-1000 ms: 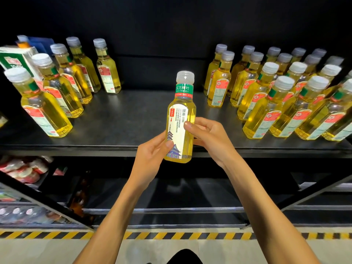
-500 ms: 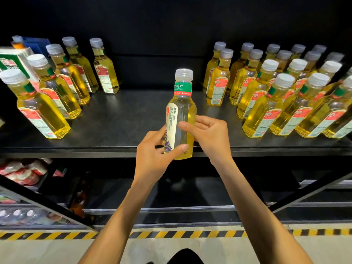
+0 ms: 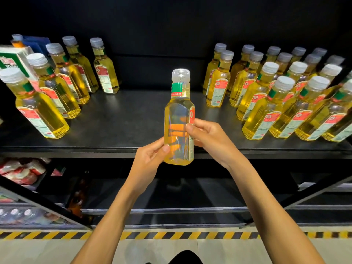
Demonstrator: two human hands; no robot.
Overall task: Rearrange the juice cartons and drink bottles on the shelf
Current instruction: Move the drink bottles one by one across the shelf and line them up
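Note:
I hold one yellow drink bottle point(image 3: 179, 119) upright in front of the black shelf point(image 3: 123, 119), above its front edge. My left hand point(image 3: 150, 161) grips its lower left side with thumb on the front. My right hand point(image 3: 207, 136) pinches its right side at mid height. The bottle's clear back faces me, the label turned to the right. Several matching bottles point(image 3: 266, 103) stand in rows on the shelf's right part. Several more bottles point(image 3: 55, 88) stand at the left. A green and white carton point(image 3: 13, 61) stands at the far left.
A bare strip of shelf lies between the two bottle groups. A blue carton point(image 3: 36, 42) stands behind the left bottles. Lower shelves hold red packets point(image 3: 21, 170) and small bottles point(image 3: 21, 214). A yellow-black hazard stripe point(image 3: 171, 235) runs along the floor.
The held bottle has been turned about its upright axis: its white front label swung round to the right, and the clear back now faces me. Both hands shifted their grip slightly.

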